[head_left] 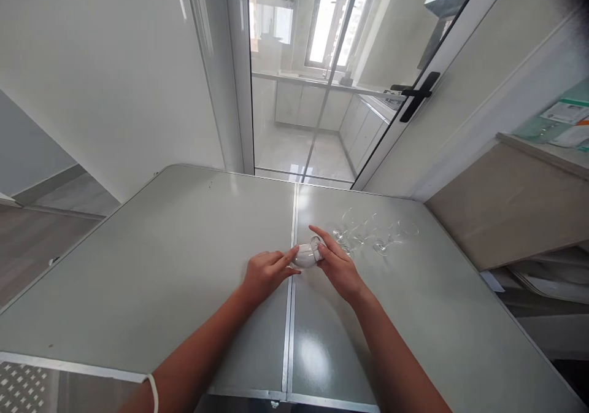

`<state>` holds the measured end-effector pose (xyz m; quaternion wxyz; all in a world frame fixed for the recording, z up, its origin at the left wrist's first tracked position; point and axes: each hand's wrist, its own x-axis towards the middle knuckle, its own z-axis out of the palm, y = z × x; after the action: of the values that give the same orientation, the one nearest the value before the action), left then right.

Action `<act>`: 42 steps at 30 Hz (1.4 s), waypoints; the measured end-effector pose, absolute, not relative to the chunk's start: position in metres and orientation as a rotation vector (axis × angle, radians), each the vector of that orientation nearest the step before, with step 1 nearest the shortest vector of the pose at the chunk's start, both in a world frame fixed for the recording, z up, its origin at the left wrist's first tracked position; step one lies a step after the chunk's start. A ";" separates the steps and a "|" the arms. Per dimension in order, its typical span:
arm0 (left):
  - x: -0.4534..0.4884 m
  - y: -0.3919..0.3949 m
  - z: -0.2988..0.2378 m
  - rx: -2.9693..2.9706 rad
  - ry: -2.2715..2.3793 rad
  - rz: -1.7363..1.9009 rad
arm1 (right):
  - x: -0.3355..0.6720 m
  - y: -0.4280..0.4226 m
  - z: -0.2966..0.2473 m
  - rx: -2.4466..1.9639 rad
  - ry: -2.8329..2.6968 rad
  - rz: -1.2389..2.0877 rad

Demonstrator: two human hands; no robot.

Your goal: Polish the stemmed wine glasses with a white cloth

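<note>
Between my two hands, a clear glass lies on its side above the seam of the table. My left hand grips its left end with thumb and fingers. Around its right end are the thumb and fingers of my right hand, with the index finger stretched out past it. The fingers partly cover the glass, and its full shape is hard to make out. Just right of my right hand, several clear stemmed glasses are on the table, their outlines faint against the surface.
The grey-green table has a metal strip across its middle and a metal edge. Beyond it stands a glazed door with a black handle. A shelf unit borders the right side, and a white wall rises at the left.
</note>
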<state>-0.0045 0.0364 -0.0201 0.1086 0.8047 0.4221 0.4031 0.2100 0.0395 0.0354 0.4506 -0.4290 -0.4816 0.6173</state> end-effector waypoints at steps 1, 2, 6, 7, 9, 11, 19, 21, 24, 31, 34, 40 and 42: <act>-0.004 0.037 -0.023 2.441 1.249 1.198 | 0.209 0.040 0.034 -1.084 -1.142 1.545; -0.003 0.037 -0.026 2.479 1.251 1.204 | 0.209 0.041 0.032 -1.108 -1.121 1.538; 0.003 0.036 -0.028 2.252 1.221 1.194 | 0.210 0.041 0.029 -1.082 -1.272 1.443; 0.004 0.035 -0.025 2.112 1.194 1.169 | 0.212 0.041 0.030 -1.055 -1.321 1.424; 0.007 0.034 -0.017 1.776 1.093 1.063 | 0.216 0.040 0.032 -1.013 -1.394 1.373; 0.008 0.033 -0.007 1.440 0.933 0.891 | 0.222 0.039 0.033 -0.969 -1.467 1.296; -0.012 0.041 0.001 0.724 0.457 0.205 | 0.236 0.030 0.025 -0.802 -1.726 0.983; -0.014 0.042 -0.001 0.727 0.417 0.152 | 0.236 0.030 0.024 -0.809 -1.727 0.962; -0.009 0.040 0.002 0.858 0.493 0.292 | 0.232 0.032 0.026 -0.865 -1.697 0.956; 0.005 0.032 -0.007 1.725 1.099 0.971 | 0.225 0.045 0.039 -1.062 -1.285 1.389; 0.003 0.033 -0.018 1.970 1.340 1.109 | 0.224 0.048 0.039 -0.975 -1.099 1.534; 0.002 0.036 -0.020 1.932 1.309 1.079 | 0.216 0.043 0.033 -1.032 -1.358 1.294; 0.004 0.035 -0.013 1.713 1.157 1.016 | 0.215 0.040 0.032 -1.040 -1.452 1.190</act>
<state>0.0037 0.0351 -0.0127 0.4070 0.6793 0.4588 0.4030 0.2154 0.0402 0.0325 0.4774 -0.4258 -0.5945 0.4873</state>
